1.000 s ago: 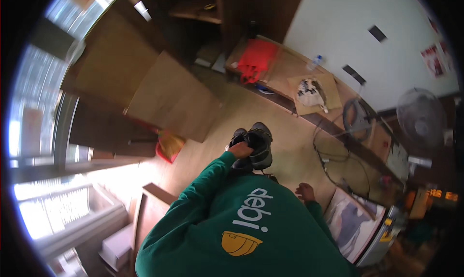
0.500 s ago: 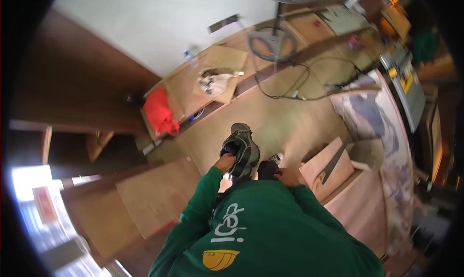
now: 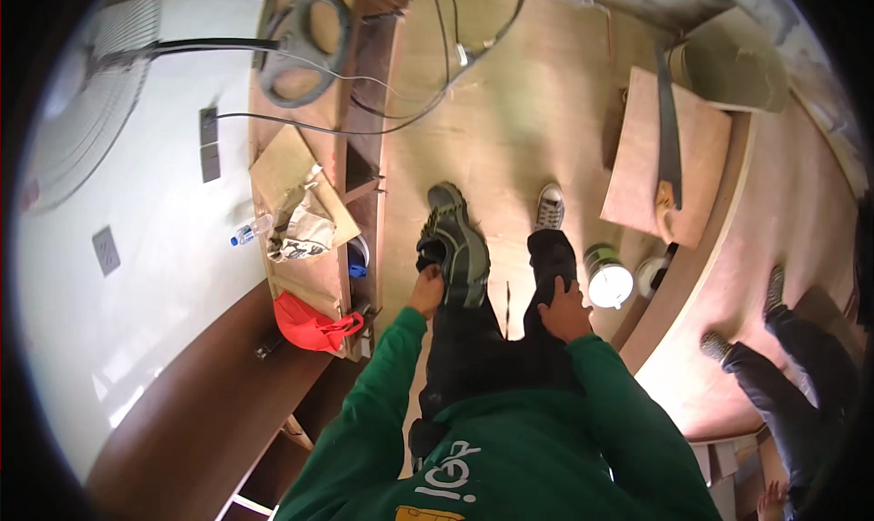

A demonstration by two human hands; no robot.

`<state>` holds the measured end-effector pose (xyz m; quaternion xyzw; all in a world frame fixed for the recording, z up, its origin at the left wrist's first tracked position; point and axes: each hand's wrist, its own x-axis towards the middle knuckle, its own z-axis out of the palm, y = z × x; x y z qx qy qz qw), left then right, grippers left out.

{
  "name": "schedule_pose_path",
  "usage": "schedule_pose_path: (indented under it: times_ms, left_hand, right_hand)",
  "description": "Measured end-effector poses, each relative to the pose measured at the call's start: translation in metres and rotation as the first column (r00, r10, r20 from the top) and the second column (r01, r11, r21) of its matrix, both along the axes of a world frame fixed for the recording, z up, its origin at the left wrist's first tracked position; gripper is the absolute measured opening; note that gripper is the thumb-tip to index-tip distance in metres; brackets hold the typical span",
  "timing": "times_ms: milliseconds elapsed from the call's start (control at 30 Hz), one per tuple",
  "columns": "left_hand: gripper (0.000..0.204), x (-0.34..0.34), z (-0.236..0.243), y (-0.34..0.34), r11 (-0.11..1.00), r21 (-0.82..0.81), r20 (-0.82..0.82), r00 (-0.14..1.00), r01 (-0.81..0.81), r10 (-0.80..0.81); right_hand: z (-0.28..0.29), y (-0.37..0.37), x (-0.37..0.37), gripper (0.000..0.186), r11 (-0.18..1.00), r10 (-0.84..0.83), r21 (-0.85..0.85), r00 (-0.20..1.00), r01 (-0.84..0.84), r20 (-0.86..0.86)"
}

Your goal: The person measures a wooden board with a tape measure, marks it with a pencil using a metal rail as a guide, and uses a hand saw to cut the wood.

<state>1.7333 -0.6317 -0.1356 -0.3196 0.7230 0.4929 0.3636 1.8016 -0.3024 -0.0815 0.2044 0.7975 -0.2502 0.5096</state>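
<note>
A grey and black work shoe (image 3: pixel 466 252) is in my left hand (image 3: pixel 426 292), whose fingers grip it beside its dark opening. It lies over my left leg with the toe pointing away, hiding my left foot. My right hand (image 3: pixel 565 313) rests on my right trouser leg (image 3: pixel 553 255) around the knee, fingers spread on the black cloth. Below that knee, a dark lace-up sneaker with a white toe (image 3: pixel 549 206) shows on my right foot, flat on the wooden floor.
Right of my leg stands an open can (image 3: pixel 609 283). A handsaw (image 3: pixel 669 148) lies on a board near a bucket (image 3: pixel 733 66). Cables (image 3: pixel 428 107) cross the floor. On the left are a fan base (image 3: pixel 339 48), a red bag (image 3: pixel 309 323) and a bottle (image 3: pixel 248 232). Another person's legs (image 3: pixel 774 384) are at right.
My view has turned to the right, so the surroundings have swung round. My left hand still holds the shoe. My right hand is now spread on the knee, and the other person's legs show.
</note>
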Motion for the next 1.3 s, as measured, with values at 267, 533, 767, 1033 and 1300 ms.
schedule_pose_path:
  times_ms: [267,533,767,1033,1300]
  left_hand:
    - [0.028,-0.089,-0.133,-0.048,0.945,-0.267,0.119,0.979,0.190,-0.163]
    - [0.028,-0.105,-0.200,-0.094,0.976,-0.204,0.114,0.992,0.073,-0.051]
    - [0.040,-0.087,-0.176,-0.080,0.928,-0.275,0.128,0.966,0.253,-0.225]
    - [0.061,-0.074,-0.155,-0.045,0.977,-0.089,-0.067,0.977,0.195,-0.201]
    - [0.035,-0.118,-0.047,0.003,0.828,0.536,0.295,0.955,-0.163,-0.003]
  right_hand:
    - [-0.012,-0.006,0.004,0.080,0.950,-0.279,0.139,0.960,0.281,-0.036]
    - [-0.022,-0.006,-0.004,0.077,0.929,-0.326,0.162,0.943,0.333,-0.070]
    - [-0.014,-0.014,-0.009,0.077,0.929,-0.333,0.151,0.941,0.338,-0.056]
    - [-0.027,-0.041,0.020,0.075,0.914,-0.343,0.217,0.939,0.342,-0.035]
    - [-0.043,-0.012,0.028,0.061,0.872,-0.488,-0.010,0.869,0.489,-0.076]
